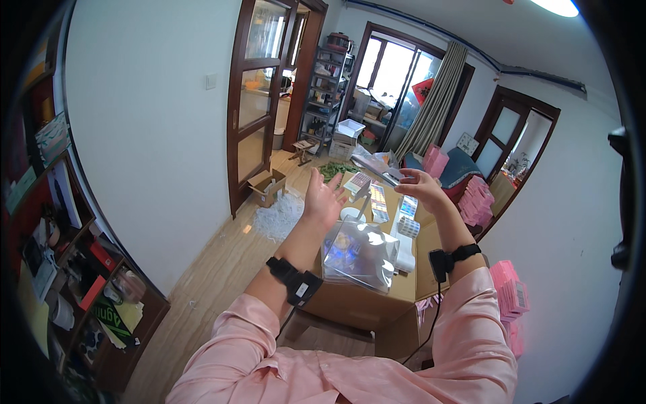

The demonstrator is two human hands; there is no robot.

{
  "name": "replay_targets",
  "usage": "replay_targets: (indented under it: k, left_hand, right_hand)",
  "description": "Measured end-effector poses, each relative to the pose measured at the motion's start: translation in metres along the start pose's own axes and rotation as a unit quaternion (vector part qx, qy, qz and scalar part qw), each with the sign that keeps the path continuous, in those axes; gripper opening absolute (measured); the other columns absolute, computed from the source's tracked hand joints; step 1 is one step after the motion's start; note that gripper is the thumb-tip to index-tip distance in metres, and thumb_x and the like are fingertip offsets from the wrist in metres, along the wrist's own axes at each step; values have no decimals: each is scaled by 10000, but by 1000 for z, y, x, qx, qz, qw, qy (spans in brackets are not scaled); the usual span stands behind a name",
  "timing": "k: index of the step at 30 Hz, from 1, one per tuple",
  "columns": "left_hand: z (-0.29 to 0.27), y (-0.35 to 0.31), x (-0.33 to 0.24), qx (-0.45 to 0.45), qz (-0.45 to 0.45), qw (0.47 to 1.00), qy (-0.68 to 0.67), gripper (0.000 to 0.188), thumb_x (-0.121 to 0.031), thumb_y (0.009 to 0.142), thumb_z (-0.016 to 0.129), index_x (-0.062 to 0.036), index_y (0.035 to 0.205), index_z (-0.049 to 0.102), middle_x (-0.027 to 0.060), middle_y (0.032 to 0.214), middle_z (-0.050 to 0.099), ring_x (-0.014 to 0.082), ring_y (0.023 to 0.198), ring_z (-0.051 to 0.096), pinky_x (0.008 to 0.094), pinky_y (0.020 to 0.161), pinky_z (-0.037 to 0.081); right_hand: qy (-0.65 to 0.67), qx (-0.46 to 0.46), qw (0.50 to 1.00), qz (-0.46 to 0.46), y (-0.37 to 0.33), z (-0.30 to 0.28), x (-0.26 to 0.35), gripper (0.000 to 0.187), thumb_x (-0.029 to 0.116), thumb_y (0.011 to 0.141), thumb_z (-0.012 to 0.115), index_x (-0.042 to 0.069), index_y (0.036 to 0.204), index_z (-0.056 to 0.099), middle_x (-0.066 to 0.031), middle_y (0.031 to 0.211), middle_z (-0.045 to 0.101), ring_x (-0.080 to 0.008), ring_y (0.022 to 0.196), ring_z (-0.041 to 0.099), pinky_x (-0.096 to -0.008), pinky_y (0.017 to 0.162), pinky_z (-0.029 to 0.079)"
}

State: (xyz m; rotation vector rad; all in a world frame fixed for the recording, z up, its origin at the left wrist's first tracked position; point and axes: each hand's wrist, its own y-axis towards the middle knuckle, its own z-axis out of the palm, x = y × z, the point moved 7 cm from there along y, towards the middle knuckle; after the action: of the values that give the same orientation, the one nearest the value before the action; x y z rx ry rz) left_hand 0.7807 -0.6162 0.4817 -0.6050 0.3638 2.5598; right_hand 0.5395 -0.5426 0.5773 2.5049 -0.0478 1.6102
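Observation:
My left hand point(326, 199) is raised over the left side of a cardboard box used as a table point(363, 296), its fingers spread and holding nothing visible. Across from it, my right hand point(422, 190) is lifted with fingers curved and thumb apart. A flat, shiny greyish item point(377, 168) ends close to the right fingertips; whether they touch it I cannot tell. Below the hands, a clear plastic cover or bag point(361, 256) lies on the near end of the box. Sticker sheets point(379, 203) and a sticker roll point(408, 226) lie beyond it.
A small open carton point(268, 187) and a heap of white shredded filler point(279, 215) are on the floor at left. Pink packages are stacked at right point(510, 289) and farther back point(476, 202). A cluttered shelf point(128, 316) lines the left side; a blue-covered seat point(444, 172) stands behind.

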Motion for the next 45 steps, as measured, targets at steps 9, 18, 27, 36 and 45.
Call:
replay_targets:
  k: [9, 18, 27, 36, 45]
  left_hand:
    - [24, -31, 38, 81, -162, 979, 94, 1013, -829, 895, 136, -135, 1555, -195, 213, 1213, 669, 305, 1184, 592, 425, 1033, 339]
    - [-3, -47, 15, -2, -153, 957, 246, 1033, -838, 886, 118, -99, 1565, -130, 228, 1213, 667, 304, 1144, 605, 441, 1033, 362]
    - [-66, -61, -20, -45, -105, 972, 205, 929, -722, 974, 247, -71, 1569, -46, 213, 1185, 674, 298, 1046, 651, 398, 942, 451]
    - [-174, -120, -29, -191, -137, 939, 252, 594, -481, 1005, 458, -106, 1456, 362, 132, 1070, 711, 225, 936, 661, 350, 801, 481]
    - [-124, -152, 18, -105, -209, 880, 412, 366, -425, 941, 597, -109, 1120, 636, 61, 973, 668, 188, 871, 641, 335, 753, 482]
  right_hand:
    - [49, 49, 997, -13, -25, 34, 8, 762, 97, 786, 808, -82, 1414, 415, -175, 1222, 604, -198, 1097, 623, -313, 941, 501]
    - [92, 51, 994, -1, -29, 42, 13, 723, 92, 802, 791, -79, 1404, 429, -149, 1173, 645, -187, 1061, 652, -297, 911, 519]
    - [-122, -193, 972, 48, 23, -34, -59, 749, 239, 743, 853, -78, 1329, 513, -110, 1060, 660, -152, 905, 646, -286, 739, 515]
    - [-374, -259, 866, 209, 25, -23, -156, 677, 399, 604, 853, 0, 1126, 690, -185, 1117, 710, -304, 1028, 695, -382, 908, 534]
    - [-475, -54, 853, 208, 38, 21, -204, 577, 428, 657, 815, -40, 981, 722, -210, 1007, 721, -340, 957, 692, -376, 816, 545]
